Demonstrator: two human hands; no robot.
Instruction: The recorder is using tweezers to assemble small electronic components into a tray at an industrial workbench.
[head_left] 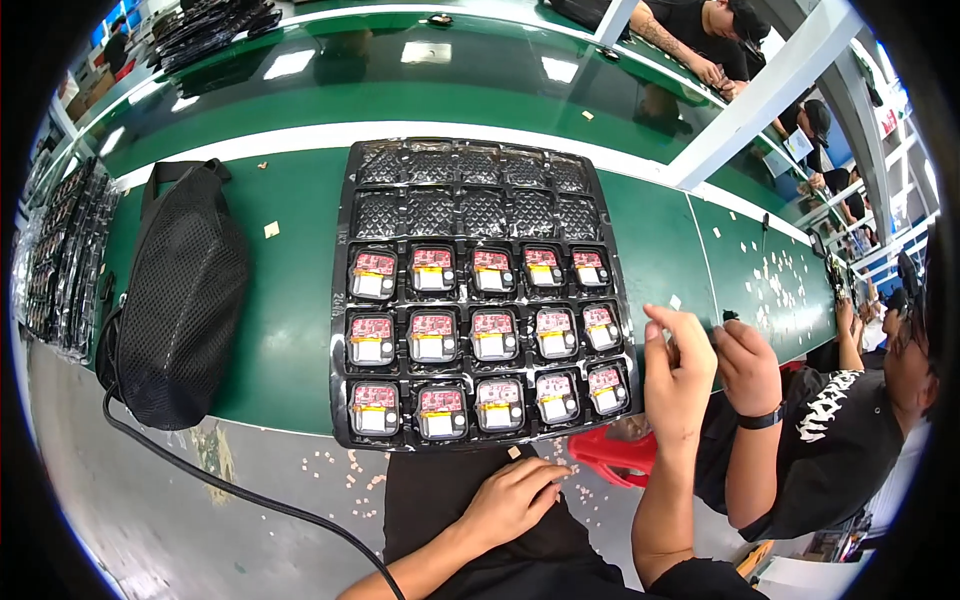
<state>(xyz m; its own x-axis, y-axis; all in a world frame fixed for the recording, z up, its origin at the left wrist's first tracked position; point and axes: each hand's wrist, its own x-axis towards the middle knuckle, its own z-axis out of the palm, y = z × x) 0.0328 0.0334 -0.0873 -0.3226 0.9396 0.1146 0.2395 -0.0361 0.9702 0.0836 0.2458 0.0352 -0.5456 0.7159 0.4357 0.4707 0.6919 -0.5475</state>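
A black plastic tray [385, 215] lies in front of me on the green table, its near edge overhanging my lap. Its three nearer rows hold small square devices [493, 335] with red circuit boards, yellow strips and silver-white blocks. The two far rows show bare textured pockets. My left hand [515, 500] rests on my dark-clad lap below the tray, touching no device, its fingers loosely stretched. My right hand [680, 365] is raised just past the tray's right edge, fingers bent, thumb and forefinger apart with nothing visible between them. A small white piece [675, 302] shows beyond its fingertips.
A black mesh bag [185, 300] with a cable [230, 488] lies on the left, near stacked trays [65, 260]. A co-worker's hand [748, 368] is close on my right. A red stool [615, 458] stands below. Small pale scraps litter table and floor.
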